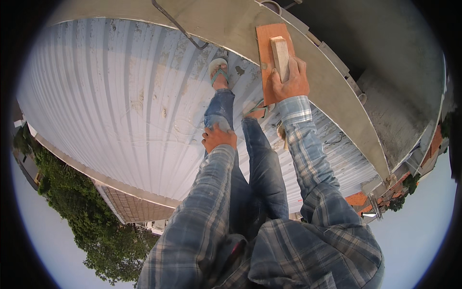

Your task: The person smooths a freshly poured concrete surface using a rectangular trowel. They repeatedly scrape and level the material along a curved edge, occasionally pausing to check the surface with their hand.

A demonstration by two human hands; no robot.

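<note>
My right hand (pixel 292 83) is closed round the pale wooden handle of a plastering float (pixel 266 53). The float's flat orange-brown board lies against the smooth grey cement face of a low wall (pixel 332 94), with its lower end reaching over the metal roofing. Lower and to the left, my left hand (pixel 219 138) rests on my bent left knee, fingers a little curled over the jeans and holding nothing. Both my feet, in flip-flops (pixel 219 69), stand on the corrugated metal roof (pixel 139 91), close to the foot of the wall.
A bent metal rod (pixel 177 23) sticks out over the wall at the top. Beyond the wall lies a dark grey cement surface (pixel 399 115). The roof's outer edge (pixel 86 176) curves along the lower left, with trees (pixel 72 207) past it. A thin wire hook (pixel 334 138) lies right of my arm.
</note>
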